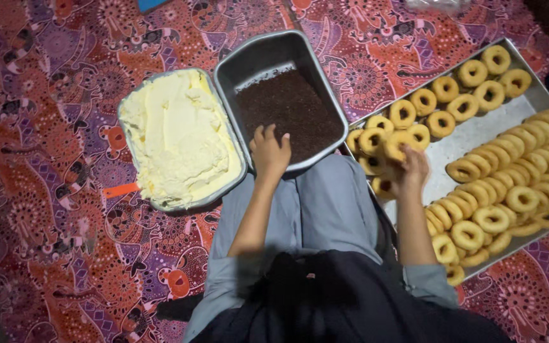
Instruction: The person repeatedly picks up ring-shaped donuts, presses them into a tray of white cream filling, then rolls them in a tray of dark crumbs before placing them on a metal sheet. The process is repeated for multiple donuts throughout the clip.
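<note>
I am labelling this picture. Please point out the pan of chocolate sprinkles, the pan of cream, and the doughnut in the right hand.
pan of chocolate sprinkles (318, 82): head view, right wall.
pan of cream (124, 109): head view, left rim.
doughnut (396, 143): head view, top surface.

The left hand (269, 152) rests on a dull grey metal pan (258, 60) of coarse, matt dark sprinkles (290, 108). Left of it, creamy spread (176, 136) looks soft (slightly glossy). The right hand (411, 170) grips a smooth-crusted doughnut (396, 145) over a brushed metal tray (471, 136).
</note>
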